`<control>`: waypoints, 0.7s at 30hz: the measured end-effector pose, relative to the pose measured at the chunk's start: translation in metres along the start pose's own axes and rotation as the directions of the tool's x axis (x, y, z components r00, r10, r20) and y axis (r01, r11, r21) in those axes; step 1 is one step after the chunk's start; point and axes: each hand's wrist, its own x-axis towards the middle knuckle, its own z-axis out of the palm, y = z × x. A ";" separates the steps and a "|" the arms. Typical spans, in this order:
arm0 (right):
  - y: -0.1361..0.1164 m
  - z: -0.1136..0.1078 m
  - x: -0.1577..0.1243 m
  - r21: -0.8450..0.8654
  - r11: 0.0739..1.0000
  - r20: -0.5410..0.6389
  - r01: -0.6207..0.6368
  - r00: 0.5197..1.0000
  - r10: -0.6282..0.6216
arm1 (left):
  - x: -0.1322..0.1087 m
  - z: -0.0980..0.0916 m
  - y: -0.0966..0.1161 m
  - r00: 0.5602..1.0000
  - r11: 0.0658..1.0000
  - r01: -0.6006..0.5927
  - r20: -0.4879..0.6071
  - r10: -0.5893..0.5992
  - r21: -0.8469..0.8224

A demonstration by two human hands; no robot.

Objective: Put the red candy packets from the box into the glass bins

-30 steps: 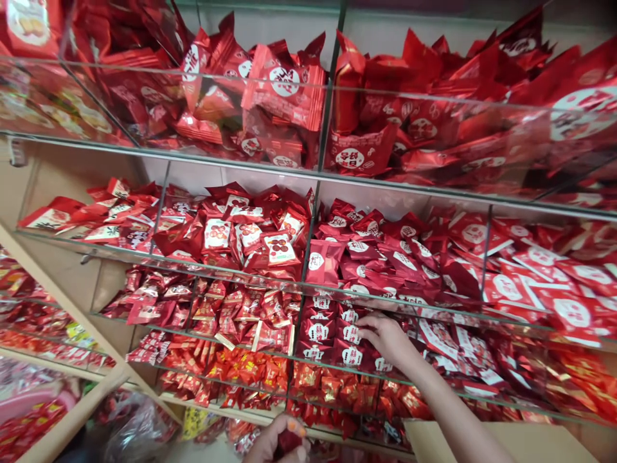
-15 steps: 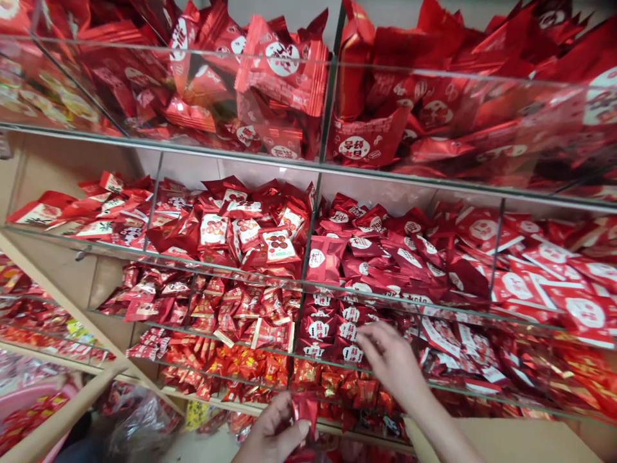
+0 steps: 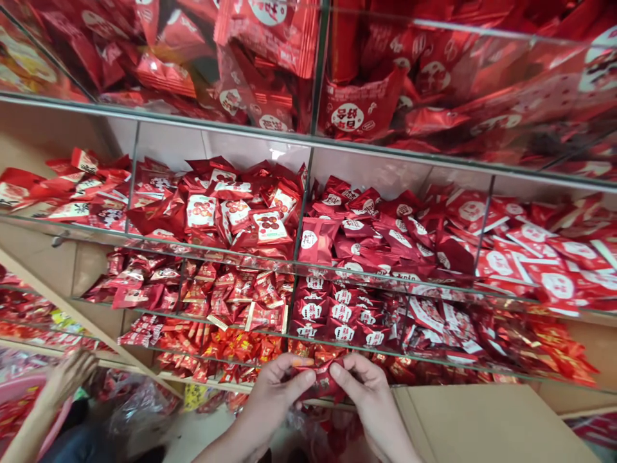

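Observation:
At the lower middle, my left hand (image 3: 279, 395) and my right hand (image 3: 364, 389) pinch the two ends of one small dark red candy packet (image 3: 322, 382). Thumbs press on its near face, and the fingers wrap behind it. Just beyond the hands, a shelf compartment holds stacked dark red packets with white labels (image 3: 343, 313). Gold-and-red wrapped packets (image 3: 267, 313) lie in the compartment to their left. Orange-red packets (image 3: 226, 344) fill the row below, close to my left hand.
Clear-fronted shelves hold larger red bags (image 3: 361, 116) above. A cardboard box (image 3: 482, 418) stands at the lower right. At the lower left, another person's hand (image 3: 72, 373) is over a pink basin (image 3: 22, 389); a slanted wooden board (image 3: 91, 325) runs near it.
My right hand has come back from the stacked packets to the packet in my left hand, and both now hold it. Another person's hand shows at left. The view has shifted.

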 end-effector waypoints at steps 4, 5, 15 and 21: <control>0.003 0.005 -0.010 -0.395 0.814 -0.006 0.427 0.884 -0.467 | -0.004 0.010 0.002 0.998 0.938 0.061 0.005 -0.064 -0.342; 0.004 0.007 -0.013 -0.463 0.731 0.040 0.501 0.836 -0.548 | -0.006 0.013 0.003 0.994 0.906 0.110 0.037 -0.104 -0.408; 0.014 0.004 -0.033 -0.367 0.810 0.008 0.457 0.872 -0.489 | -0.005 0.018 0.010 0.997 0.889 0.026 0.074 0.009 -0.457; 0.017 0.008 -0.022 -0.088 0.996 -0.065 0.013 0.998 -0.018 | -0.002 0.016 0.000 0.969 0.989 -0.073 0.225 0.101 -0.131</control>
